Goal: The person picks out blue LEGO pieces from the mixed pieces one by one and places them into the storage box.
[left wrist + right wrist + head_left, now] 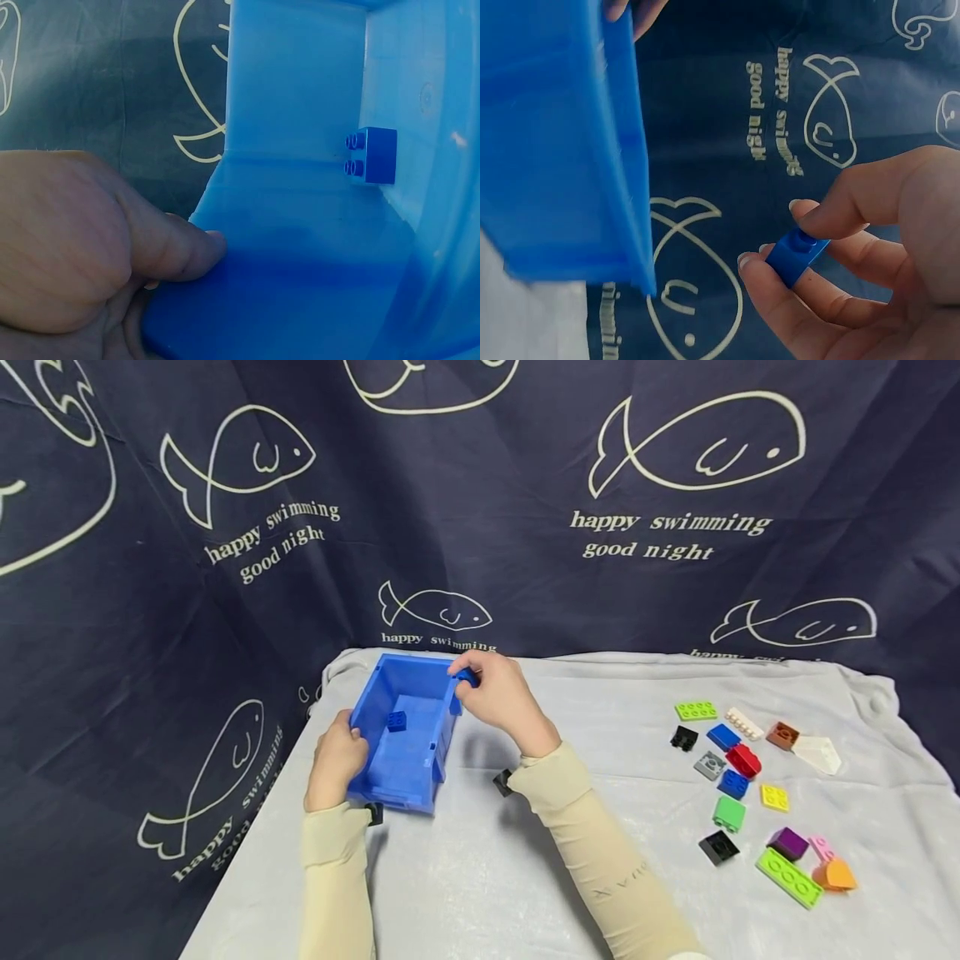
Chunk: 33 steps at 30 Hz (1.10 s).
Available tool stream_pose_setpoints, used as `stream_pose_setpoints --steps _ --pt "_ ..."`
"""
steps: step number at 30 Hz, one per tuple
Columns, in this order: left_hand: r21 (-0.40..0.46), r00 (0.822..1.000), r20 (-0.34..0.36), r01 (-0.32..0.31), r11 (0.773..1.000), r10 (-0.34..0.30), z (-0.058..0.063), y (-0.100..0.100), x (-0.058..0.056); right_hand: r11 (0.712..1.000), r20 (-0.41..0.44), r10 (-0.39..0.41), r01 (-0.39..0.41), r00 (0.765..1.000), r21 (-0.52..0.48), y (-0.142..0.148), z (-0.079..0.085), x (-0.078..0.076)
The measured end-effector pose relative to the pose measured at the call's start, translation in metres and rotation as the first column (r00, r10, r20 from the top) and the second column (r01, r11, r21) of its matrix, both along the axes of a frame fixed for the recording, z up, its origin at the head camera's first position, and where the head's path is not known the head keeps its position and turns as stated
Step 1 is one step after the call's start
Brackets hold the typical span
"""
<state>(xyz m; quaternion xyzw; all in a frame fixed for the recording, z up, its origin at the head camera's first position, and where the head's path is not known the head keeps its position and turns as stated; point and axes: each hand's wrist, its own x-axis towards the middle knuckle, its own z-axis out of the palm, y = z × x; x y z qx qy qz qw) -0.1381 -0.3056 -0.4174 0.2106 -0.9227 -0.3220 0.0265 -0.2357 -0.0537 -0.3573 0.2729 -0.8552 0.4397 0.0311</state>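
My left hand [339, 762] grips the left rim of a blue plastic bin [440, 756]. In the left wrist view the thumb lies over the rim against the inner wall. A blue toy brick with studs [379, 156] rests inside the bin. At the bin's far right corner, my right hand [504, 695] pinches a small blue brick [789, 259] between thumb and fingertips. One round stud shows on it in the right wrist view. That brick is outside the bin, beside its wall. Part of it is hidden by the fingers in the head view.
Loose toy bricks lie spread over the right of the white-covered table [600, 710], among them a red brick [743, 761], a green brick [729, 813] and an orange piece [835, 875]. A dark curtain with fish drawings [525, 485] hangs behind and to the left.
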Motion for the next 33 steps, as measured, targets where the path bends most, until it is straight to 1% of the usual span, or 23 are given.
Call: stream_pose_setpoints --steps 4,8,11,21,26,29,33 --pt "0.005 1.0 0.012 0.007 1.0 -0.007 0.001 -0.001 0.0 1.0 0.006 0.024 -0.024 1.0 0.006 -0.017 0.006 0.002" --pt "0.012 1.0 0.011 0.01 1.0 -0.01 0.002 -0.001 0.002 0.999 0.037 0.039 -0.039 0.999 0.009 -0.033 0.01 0.006" --pt "0.015 1.0 0.006 0.011 1.0 -0.011 0.002 -0.001 0.002 0.999 0.06 0.048 -0.049 0.997 0.015 -0.043 0.012 0.008" --pt "0.004 1.0 0.007 0.013 1.0 -0.013 0.002 -0.003 0.0 0.999 0.085 0.046 -0.047 0.995 0.011 -0.07 0.014 0.011" --pt "0.018 1.0 0.016 0.01 1.0 -0.011 0.002 -0.003 0.0 0.999 0.144 0.028 -0.031 0.989 0.016 -0.081 0.015 0.013" --pt "0.027 1.0 0.021 0.011 1.0 -0.012 0.001 -0.003 -0.001 0.999 0.194 0.003 -0.01 0.981 0.031 -0.087 0.015 0.013" --pt "0.024 1.0 0.027 0.01 1.0 -0.011 0.002 -0.003 -0.001 0.999 0.237 -0.01 -0.001 0.971 0.05 -0.095 0.013 0.014"
